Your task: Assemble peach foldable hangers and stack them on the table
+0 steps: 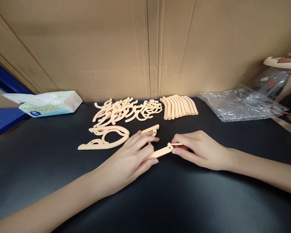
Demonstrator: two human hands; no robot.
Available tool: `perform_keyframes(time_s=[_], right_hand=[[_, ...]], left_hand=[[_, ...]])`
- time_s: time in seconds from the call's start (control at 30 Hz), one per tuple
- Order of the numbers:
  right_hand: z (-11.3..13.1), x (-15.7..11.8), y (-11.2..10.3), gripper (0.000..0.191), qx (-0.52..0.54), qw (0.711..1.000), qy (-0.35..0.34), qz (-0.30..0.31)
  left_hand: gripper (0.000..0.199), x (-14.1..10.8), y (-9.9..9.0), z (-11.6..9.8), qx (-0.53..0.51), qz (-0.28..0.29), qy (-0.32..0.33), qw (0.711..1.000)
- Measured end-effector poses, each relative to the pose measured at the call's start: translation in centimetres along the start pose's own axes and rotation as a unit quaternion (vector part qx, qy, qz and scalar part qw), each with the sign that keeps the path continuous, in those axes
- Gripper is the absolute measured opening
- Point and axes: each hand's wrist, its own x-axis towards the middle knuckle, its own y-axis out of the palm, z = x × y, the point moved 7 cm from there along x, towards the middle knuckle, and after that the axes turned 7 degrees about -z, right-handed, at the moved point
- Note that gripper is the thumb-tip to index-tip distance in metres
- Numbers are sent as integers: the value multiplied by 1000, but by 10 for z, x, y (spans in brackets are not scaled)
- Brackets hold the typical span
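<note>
A beige plastic folding-hanger arm (161, 152) lies under the fingers of my left hand (135, 153), its thumb along the near side. The arm's right end has a small hole. Between thumb and fingertips, my right hand (201, 150) pinches a slim beige hanger piece (177, 144) that meets this end; most of that piece is hidden by the fingers. Just beyond my left hand lies another hanger part (152, 127), partly covered by the fingers. To the left rests a folding hanger (116, 142) with two arms and a ring-like curve.
Behind my hands are a pile of curved beige hanger pieces (126, 110) and a row of arms (179, 106) side by side. A tissue pack (50, 103) stands at the left. Crumpled clear plastic bags (242, 103) lie at the right, before a cardboard wall (111, 48).
</note>
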Motion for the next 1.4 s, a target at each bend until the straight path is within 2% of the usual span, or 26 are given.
perform_keyframes(time_s=[0.33, 0.67, 0.83, 1.07, 1.4], right_hand=[[7, 0, 0, 32, -94, 994, -55, -30], [17, -3, -1, 37, -200, 971, -118, -64], [18, -2, -2, 38, -238, 960, -123, -78], [19, -2, -3, 46, -224, 964, -125, -62], [16, 0, -2, 48, -178, 976, -119, -44]], left_hand=[[18, -3, 2, 1, -2, 11, 1, 1000], [19, -1, 2, 2, -13, 22, 7, 1000], [19, -1, 2, 5, -17, 24, 2, 1000], [20, -1, 1, 4, -22, 27, -4, 999], [18, -2, 0, 4, -39, 22, 3, 999]])
